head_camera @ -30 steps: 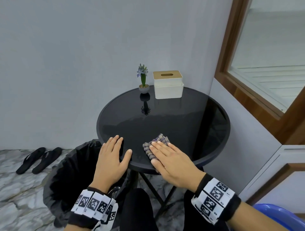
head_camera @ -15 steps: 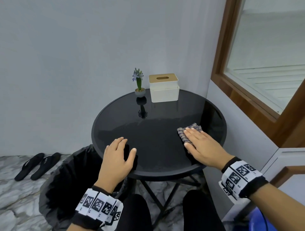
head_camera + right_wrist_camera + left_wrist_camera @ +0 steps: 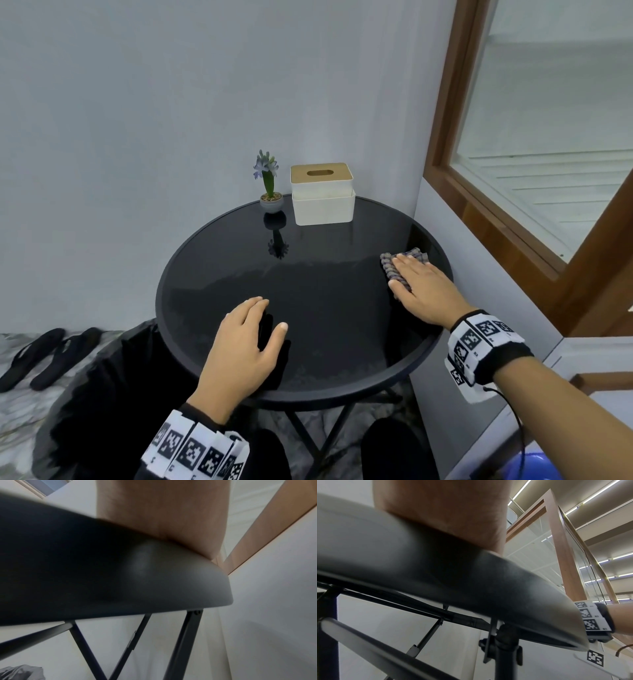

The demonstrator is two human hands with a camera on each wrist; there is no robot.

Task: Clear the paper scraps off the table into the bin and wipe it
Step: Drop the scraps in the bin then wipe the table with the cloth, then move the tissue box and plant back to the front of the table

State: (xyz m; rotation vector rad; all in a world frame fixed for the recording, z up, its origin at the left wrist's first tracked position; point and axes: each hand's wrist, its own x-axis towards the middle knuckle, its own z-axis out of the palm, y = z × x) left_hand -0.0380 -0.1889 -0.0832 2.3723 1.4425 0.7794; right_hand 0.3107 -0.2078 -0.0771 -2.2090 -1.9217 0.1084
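Round black glass table (image 3: 219, 274) in a corner, seen from above. Right hand (image 3: 423, 291) flat on a folded checked cloth (image 3: 390, 270), fingers straight, pressing it down rather than gripping, close to the table's right rim. Left hand (image 3: 239, 349) resting on the near left part of the top, fingers relaxed, thumb spread, holding nothing. No paper scraps visible on the glass. Black-lined bin (image 3: 102, 387) on the floor, below the table's left edge. Unwiped-looking surface stretching away from the cloth toward the far left, where a small potted flower (image 3: 270, 192) and a tissue box (image 3: 322, 195) stand. Cloth's long side running roughly front to back; right hand nearest, so probably a leftward sweep next.
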